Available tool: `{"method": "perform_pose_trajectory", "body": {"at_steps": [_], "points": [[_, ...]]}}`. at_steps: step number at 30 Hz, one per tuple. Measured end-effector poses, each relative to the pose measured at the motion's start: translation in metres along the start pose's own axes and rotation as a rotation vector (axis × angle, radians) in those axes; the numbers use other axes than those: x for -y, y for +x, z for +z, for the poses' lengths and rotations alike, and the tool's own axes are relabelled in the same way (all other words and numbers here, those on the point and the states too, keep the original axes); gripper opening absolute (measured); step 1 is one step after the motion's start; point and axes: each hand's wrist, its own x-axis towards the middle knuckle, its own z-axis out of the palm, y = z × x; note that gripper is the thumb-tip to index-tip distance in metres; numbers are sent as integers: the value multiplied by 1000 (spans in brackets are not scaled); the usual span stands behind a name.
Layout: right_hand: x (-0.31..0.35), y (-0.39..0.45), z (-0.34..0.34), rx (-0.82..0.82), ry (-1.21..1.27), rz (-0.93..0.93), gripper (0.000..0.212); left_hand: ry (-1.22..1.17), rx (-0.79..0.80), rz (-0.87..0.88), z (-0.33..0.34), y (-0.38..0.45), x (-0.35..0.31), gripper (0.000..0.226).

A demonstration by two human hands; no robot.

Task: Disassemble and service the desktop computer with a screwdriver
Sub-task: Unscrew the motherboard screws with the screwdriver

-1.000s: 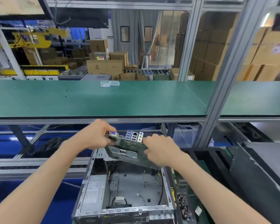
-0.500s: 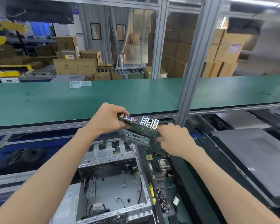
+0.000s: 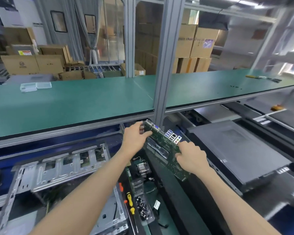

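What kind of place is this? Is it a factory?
Probably a factory or repair workshop. There is a long green workbench, stacked cardboard boxes behind it, and an opened computer case with a screwdriver nearby.

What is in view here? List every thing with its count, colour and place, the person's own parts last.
circuit board: one, green, held in the air right of the computer case
computer case: one, silver metal, open, lower left
screwdriver: one, yellow handle, lying right of the case
screws: many, dark, in a small tray beside the screwdriver
panel: one, dark grey, flat, at the right
shelf: one, green top, across the middle
clear boxes: two, see-through, on the shelf at the left
cardboard boxes: many, brown, stacked behind the shelf
left hand: one, holds the board's far left corner
right hand: one, grips the board's right edge
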Motion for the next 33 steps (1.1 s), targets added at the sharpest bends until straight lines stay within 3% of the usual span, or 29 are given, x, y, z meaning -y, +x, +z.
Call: {"method": "perform_pose_trajectory", "body": {"at_steps": [4,7,13,21,33], "points": [[-29,1,21,25,25,118,34,-117,232,-81,48,4,5,53],[-43,1,40,54,22,169,21,-253,399,-176,83,7,11,55],[-63,4,82,139,51,225,16,-420,556,-382,137,7,31,56],[-79,17,130,218,58,255,13,-460,588,-516,181,12,61,58],[-86,31,161,172,21,252,23,-530,602,-555,208,21,60,63]]}}
